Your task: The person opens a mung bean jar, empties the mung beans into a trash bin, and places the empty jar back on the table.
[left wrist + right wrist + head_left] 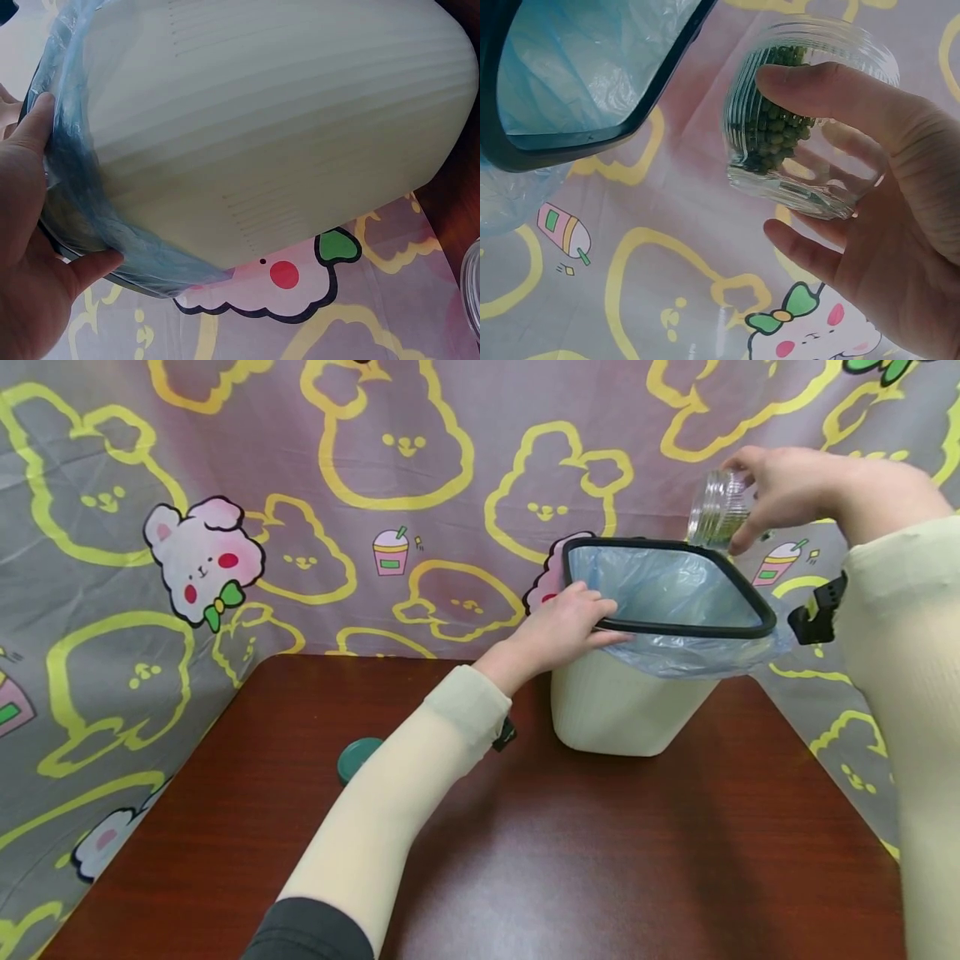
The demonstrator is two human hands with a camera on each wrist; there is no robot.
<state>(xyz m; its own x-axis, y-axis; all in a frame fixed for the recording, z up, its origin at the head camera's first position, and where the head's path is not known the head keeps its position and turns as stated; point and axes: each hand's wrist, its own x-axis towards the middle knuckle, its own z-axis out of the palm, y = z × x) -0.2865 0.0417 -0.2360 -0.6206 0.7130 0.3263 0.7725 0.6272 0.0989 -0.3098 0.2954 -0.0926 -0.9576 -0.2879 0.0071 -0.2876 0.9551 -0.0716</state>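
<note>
A cream waste bin [630,710] with a black rim frame [675,629] and a translucent blue liner bag [645,581] stands at the table's back right. My left hand [564,625] grips its left rim; in the left wrist view, thumb and fingers [37,124] lie over the bag's folded edge. My right hand [806,489] holds a clear ribbed glass jar [716,510] tilted above the bin's back right rim. Small round green grains [776,135] lie against one side inside the jar; their exact kind cannot be told. No lid is on the jar.
A dark green round lid [357,758] lies on the brown table [570,852], partly behind the left forearm. Behind the table hangs a cartoon-patterned cloth [300,460]. A clear round edge [472,289] shows at the left wrist view's right border.
</note>
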